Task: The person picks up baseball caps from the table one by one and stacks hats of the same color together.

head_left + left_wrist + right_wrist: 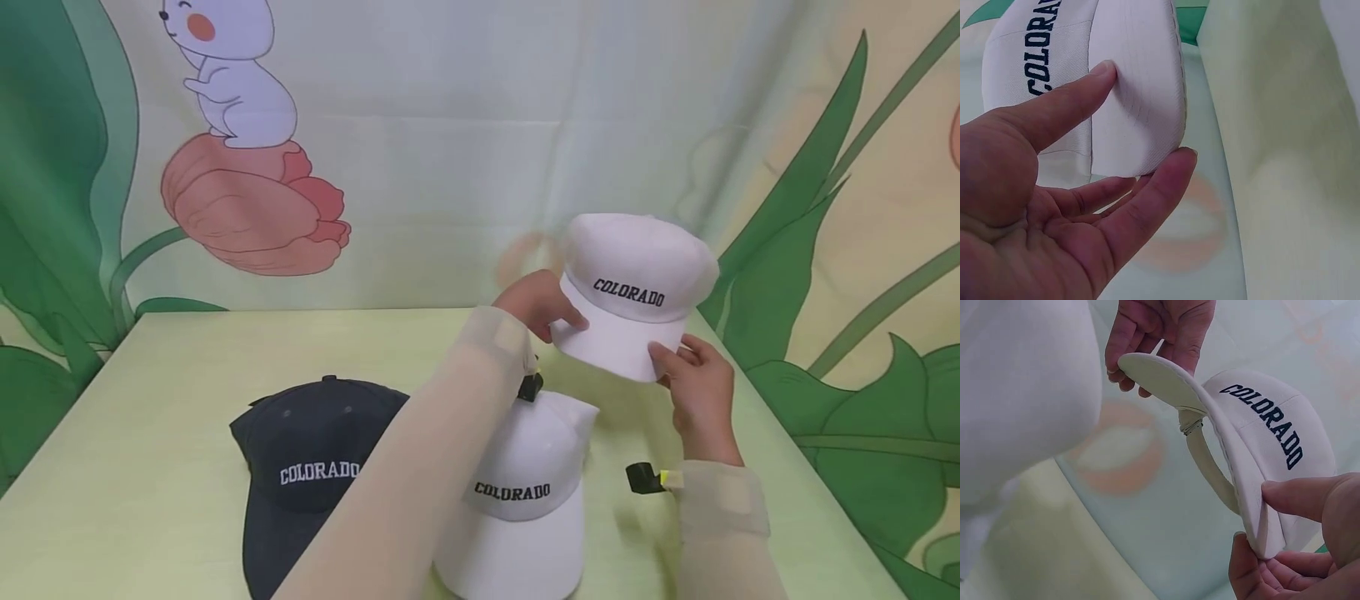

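A white baseball cap with dark COLORADO lettering is held up above the table's far right part. My left hand pinches one side of its brim, thumb on top and fingers beneath, as the left wrist view shows. At the brim's other side my right hand pinches it the same way; in the right wrist view the cap's underside and inner band show. Below, a second white cap lies on the table, brim toward me. A dark navy cap lies left of it, partly hidden by my left sleeve.
The table is covered in pale green cloth. Behind it hangs a curtain printed with a white animal on a pink flower. Large printed green leaves border the right side.
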Action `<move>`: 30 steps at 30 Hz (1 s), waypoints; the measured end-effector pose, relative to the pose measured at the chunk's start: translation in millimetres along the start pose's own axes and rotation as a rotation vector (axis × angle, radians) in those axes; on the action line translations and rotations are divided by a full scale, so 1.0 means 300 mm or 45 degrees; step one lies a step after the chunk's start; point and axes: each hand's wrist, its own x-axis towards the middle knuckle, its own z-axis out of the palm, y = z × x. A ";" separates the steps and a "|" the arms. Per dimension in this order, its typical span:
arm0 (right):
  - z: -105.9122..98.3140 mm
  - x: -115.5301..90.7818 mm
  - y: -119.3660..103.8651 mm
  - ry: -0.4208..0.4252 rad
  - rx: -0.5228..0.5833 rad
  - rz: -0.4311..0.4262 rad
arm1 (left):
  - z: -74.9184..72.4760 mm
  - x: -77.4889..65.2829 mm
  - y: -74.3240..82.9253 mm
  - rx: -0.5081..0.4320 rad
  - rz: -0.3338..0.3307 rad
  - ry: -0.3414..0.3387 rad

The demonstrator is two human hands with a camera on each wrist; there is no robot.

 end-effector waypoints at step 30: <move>0.097 -0.140 -0.068 -0.089 0.013 -0.053 | -0.082 -0.162 -0.147 -0.132 0.052 0.139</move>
